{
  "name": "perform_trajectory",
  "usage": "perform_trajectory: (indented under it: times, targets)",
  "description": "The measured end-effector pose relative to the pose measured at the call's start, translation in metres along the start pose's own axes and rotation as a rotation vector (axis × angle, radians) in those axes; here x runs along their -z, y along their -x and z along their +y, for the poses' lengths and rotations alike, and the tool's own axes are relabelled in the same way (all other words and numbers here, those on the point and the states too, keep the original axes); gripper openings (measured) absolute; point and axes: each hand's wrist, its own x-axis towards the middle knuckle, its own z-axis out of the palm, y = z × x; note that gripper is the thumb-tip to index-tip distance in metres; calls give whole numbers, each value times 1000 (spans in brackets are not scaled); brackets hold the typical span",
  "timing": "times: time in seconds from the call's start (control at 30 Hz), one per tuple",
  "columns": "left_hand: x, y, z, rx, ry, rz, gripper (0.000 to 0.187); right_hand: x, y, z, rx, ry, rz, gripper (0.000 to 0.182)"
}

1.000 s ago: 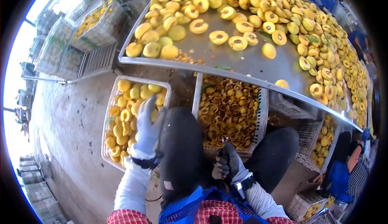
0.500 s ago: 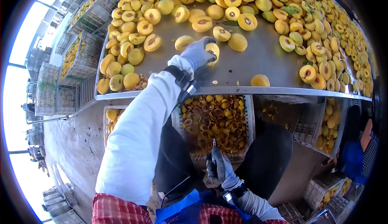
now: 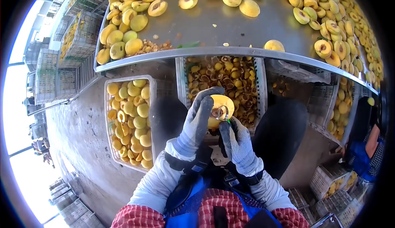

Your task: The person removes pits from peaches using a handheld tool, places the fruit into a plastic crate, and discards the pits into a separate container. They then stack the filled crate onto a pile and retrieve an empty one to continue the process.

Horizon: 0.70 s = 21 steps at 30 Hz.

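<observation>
Landmark = steel surface [image 3: 230, 26], piled w/ yellow peach halves. Below its front edge, L crate [image 3: 128, 121] is holding pitted halves and center crate [image 3: 224, 88] is holding pits/scraps. Over center crate, L hand [image 3: 196, 123] is cupping peach half [image 3: 220, 108], fingers [image 3: 204, 104] wrapping its L side, cut face turning toward R. R hand [image 3: 238, 143] is sitting just below-R of fruit, fingers closing on pitting tool [image 3: 222, 113], loop touching pit area. Both hands are equally near.

I'm looking at a big steel desk [image 3: 230, 26] heaped with yellow fruit. Under its front edge sit white plastic crates [image 3: 152, 92] on a grey concrete floor [image 3: 78, 133]. Left of the desk, wire crates [image 3: 49, 80] are stacked up, with bright daylight beyond them.
</observation>
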Motion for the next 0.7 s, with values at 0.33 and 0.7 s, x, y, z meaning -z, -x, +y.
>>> perform_trajectory:
  times: [0.33, 0.7]
  targets:
    - [8, 32, 1, -279, -294, -15, 27, -18, 40, -4, -534, -841, -437, 36]
    - [47, 48, 0, -205, -715, -201, 21, -34, 53, 9, -1035, -1858, -769, 49]
